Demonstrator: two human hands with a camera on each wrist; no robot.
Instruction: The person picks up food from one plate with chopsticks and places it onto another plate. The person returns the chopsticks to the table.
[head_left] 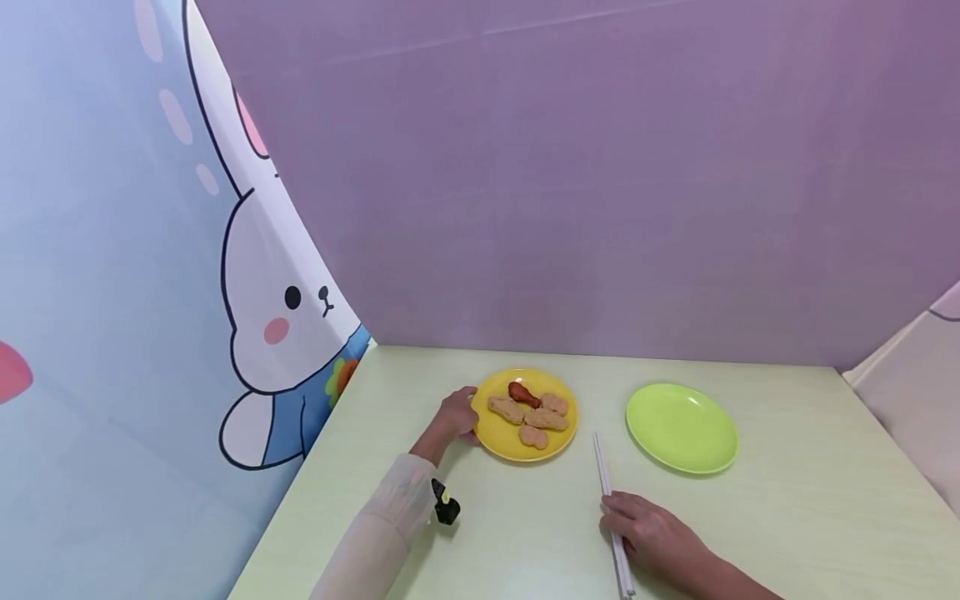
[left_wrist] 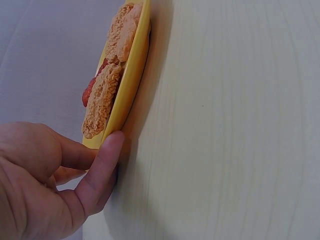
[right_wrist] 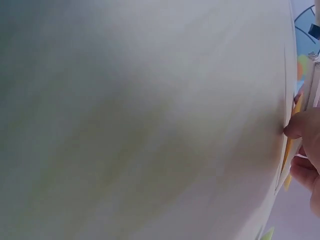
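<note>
At the left edge of the yellow plate (head_left: 491, 437), my left hand (head_left: 454, 415) pinches the rim; the left wrist view shows its thumb and fingers (left_wrist: 107, 150) at the edge. On this plate lie a reddish-brown drumstick (head_left: 523, 394) and several tan, crumb-coated pieces (head_left: 546, 419) that look like fried chicken. My right hand (head_left: 658, 537) holds a pair of pale chopsticks (head_left: 602, 462) low over the table, their thin ends pointing away from me. In the right wrist view only part of that hand (right_wrist: 307, 145) shows at the right edge.
A bare green plate (head_left: 682, 429) stands to the right of the yellow one, beyond my right hand. The pale wood-grain table (head_left: 525, 533) ends at a purple backdrop (head_left: 570, 208). A rabbit-print cloth (head_left: 292, 250) hangs at the left. A small black device (head_left: 446, 505) sits at my left wrist.
</note>
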